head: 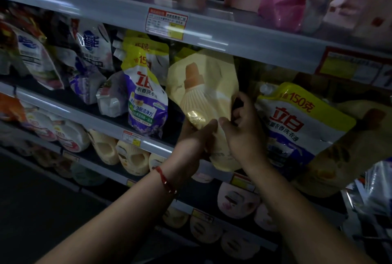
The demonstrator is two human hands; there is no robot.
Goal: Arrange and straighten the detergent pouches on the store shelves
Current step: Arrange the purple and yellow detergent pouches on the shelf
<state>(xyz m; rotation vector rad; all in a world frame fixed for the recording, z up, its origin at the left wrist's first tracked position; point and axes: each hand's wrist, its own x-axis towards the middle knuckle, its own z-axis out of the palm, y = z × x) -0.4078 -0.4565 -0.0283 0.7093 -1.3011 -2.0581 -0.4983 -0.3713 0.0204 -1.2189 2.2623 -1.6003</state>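
Because the pale yellow pouch (pixel 203 85) is soft and we hold it only by its lower half, its tall top could flop forward or sideways as we set it down, and we judge it could then lean on the purple and yellow pouch (pixel 146 94) just to its left or slide off the front edge of the shelf (pixel 101 119). The white and yellow pouch (pixel 301 119) to the right already leans steeply, so a nudge from our right wrist might tip it further. The dim light makes it hard to judge how squarely the base sits, which adds to the risk of leaving it crooked. Our left hand (pixel 195 138) is closed around the lower left side of the yellow pouch, thumb across the front near the gold patch and fingers hidden behind. Our right hand (pixel 241 132) is clamped on the lower right edge, fingers curled round the side. The pouch stands roughly upright at the shelf front, between its two neighbours, with its bottom overhanging the shelf edge.
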